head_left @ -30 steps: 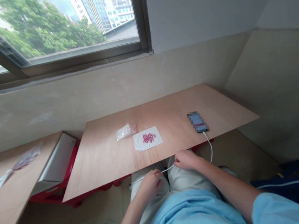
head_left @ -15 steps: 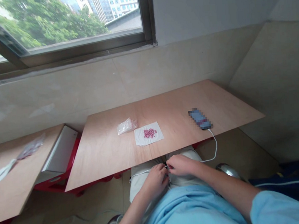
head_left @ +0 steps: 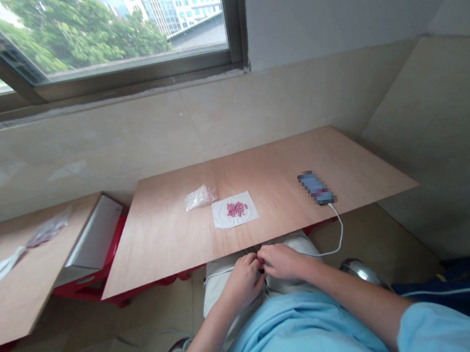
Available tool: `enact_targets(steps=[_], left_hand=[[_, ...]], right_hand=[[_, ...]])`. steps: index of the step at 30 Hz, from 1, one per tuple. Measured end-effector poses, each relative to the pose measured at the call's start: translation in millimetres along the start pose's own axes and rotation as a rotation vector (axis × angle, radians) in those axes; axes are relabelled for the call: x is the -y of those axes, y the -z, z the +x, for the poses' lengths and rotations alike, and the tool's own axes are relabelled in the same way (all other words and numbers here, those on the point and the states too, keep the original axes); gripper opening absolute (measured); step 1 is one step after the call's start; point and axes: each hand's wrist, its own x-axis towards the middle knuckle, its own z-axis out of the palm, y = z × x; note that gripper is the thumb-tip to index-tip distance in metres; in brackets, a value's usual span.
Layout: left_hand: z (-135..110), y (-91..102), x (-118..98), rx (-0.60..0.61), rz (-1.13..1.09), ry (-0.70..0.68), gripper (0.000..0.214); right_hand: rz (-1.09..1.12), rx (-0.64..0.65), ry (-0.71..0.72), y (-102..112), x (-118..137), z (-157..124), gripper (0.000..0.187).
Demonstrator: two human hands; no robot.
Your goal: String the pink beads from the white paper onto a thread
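Both my hands are in my lap below the front edge of the wooden board (head_left: 162, 241). My left hand (head_left: 243, 279) and my right hand (head_left: 280, 261) are closed and touch each other, pinching a thin white cord (head_left: 216, 273) between them. The cord trails left over my knee. On the board lies a white paper square (head_left: 234, 210) with a pile of small pink beads (head_left: 236, 208). A small clear plastic bag (head_left: 200, 197) lies just left of it. A phone (head_left: 316, 188) lies at the right, with a white charging cable (head_left: 339, 230) hanging off the edge.
A second wooden board (head_left: 20, 290) at the left carries a clear bag with dark bits (head_left: 47, 228) and a white strip (head_left: 0, 267). A white box on red crates (head_left: 92, 247) sits between the boards. A window (head_left: 97, 35) runs above the tiled wall.
My hands have come together in my lap, from apart along the cord to touching. The view has shifted slightly.
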Motion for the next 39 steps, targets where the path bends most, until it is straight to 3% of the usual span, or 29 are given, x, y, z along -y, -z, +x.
enact_targets(steps=[9, 20, 28, 39], left_hand=[[0.1, 7.2, -4.6, -0.041, -0.010, 0.044, 0.014], [-0.8, 19.5, -10.1, -0.194, -0.181, 0.112, 0.020], [2.4, 28.3, -10.2, -0.210, -0.419, 0.242, 0.015], [1.8, 26.0, -6.7, -0.204, -0.434, 0.243, 0.014]], right_hand=[[0.068, -0.055, -0.014, -1.0, 1.1, 4.7, 0.014], [0.258, -0.227, -0.013, 2.5, 4.3, 10.2, 0.008], [0.382, -0.244, -0.008, 2.4, 8.4, 11.0, 0.005], [0.366, -0.259, 0.033, -1.3, 4.0, 8.7, 0.005]])
